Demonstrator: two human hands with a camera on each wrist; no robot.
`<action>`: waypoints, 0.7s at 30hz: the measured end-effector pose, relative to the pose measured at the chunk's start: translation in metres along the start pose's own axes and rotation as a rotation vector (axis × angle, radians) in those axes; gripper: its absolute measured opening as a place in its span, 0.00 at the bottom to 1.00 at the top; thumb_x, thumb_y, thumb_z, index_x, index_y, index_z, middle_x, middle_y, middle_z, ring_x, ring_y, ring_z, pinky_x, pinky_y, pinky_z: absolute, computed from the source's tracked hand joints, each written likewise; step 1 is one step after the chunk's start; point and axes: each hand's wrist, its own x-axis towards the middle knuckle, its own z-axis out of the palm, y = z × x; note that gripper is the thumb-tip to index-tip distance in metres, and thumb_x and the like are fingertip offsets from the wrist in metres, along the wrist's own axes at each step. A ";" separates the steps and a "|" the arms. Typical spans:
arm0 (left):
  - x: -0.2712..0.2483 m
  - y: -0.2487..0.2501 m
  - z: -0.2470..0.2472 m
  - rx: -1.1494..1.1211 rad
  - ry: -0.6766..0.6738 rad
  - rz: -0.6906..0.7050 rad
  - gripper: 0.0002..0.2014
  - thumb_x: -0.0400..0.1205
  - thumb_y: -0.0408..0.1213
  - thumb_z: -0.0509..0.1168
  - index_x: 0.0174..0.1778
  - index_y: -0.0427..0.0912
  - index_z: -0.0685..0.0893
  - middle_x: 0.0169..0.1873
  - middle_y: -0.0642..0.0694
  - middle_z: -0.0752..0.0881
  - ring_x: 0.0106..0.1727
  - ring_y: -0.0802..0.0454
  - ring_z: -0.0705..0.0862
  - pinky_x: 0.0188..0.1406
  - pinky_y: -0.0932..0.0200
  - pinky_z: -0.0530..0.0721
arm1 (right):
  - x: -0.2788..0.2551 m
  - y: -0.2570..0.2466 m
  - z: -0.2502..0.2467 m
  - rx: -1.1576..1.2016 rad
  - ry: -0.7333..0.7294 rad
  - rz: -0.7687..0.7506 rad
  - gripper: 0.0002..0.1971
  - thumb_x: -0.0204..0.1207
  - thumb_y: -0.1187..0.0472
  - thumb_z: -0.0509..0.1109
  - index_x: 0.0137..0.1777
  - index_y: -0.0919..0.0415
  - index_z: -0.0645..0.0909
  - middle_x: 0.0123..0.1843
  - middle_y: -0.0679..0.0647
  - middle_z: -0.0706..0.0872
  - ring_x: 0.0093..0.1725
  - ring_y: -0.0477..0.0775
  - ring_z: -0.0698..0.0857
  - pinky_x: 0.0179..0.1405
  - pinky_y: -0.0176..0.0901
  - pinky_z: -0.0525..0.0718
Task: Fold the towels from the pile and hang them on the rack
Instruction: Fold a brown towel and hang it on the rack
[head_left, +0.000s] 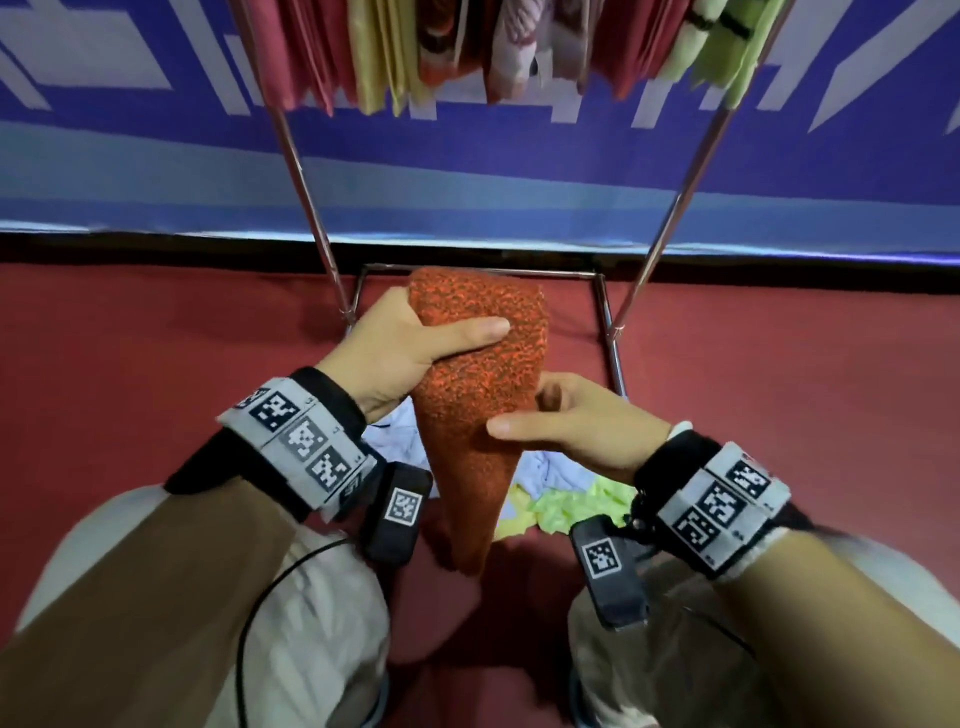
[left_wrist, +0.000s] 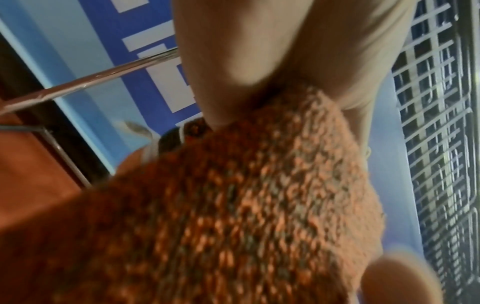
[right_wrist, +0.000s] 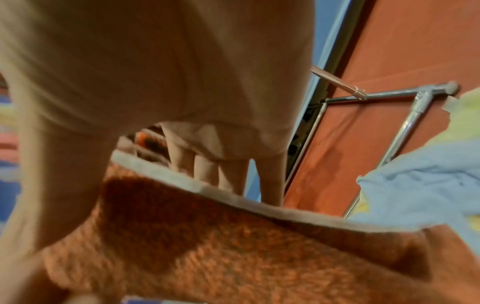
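An orange fuzzy towel hangs folded lengthwise between my hands, its lower end trailing down toward my knees. My left hand grips its upper part, thumb across the front. Lower on the right edge, my right hand pinches the towel, thumb in front and fingers behind. The wrist views show the same towel close up, blurred. On the floor below lies the pile of pale blue and yellow-green towels. The metal rack stands ahead with several towels hung along its top.
The rack's base frame rests on red carpet just beyond my hands. A blue and white banner wall runs behind the rack. My knees flank the pile. A wire grid shows in the left wrist view.
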 end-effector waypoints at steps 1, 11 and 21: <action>0.002 -0.001 -0.002 -0.033 0.000 0.003 0.17 0.71 0.31 0.74 0.56 0.36 0.88 0.48 0.45 0.93 0.49 0.50 0.91 0.49 0.58 0.88 | 0.003 0.004 0.002 -0.057 -0.022 0.015 0.20 0.77 0.62 0.77 0.65 0.73 0.84 0.66 0.70 0.87 0.70 0.74 0.84 0.75 0.71 0.77; 0.026 -0.004 -0.003 -0.291 0.026 -0.215 0.18 0.76 0.44 0.69 0.57 0.37 0.87 0.49 0.40 0.93 0.48 0.48 0.92 0.49 0.53 0.90 | 0.016 -0.007 0.009 0.066 0.116 -0.131 0.08 0.77 0.63 0.75 0.54 0.55 0.88 0.55 0.57 0.93 0.55 0.55 0.91 0.63 0.52 0.89; 0.018 -0.034 0.000 -0.020 -0.250 -0.279 0.15 0.70 0.42 0.82 0.50 0.40 0.93 0.52 0.42 0.92 0.54 0.49 0.91 0.55 0.59 0.87 | 0.021 -0.023 -0.021 0.412 0.362 -0.206 0.13 0.74 0.63 0.69 0.55 0.71 0.85 0.49 0.68 0.88 0.47 0.62 0.89 0.53 0.56 0.89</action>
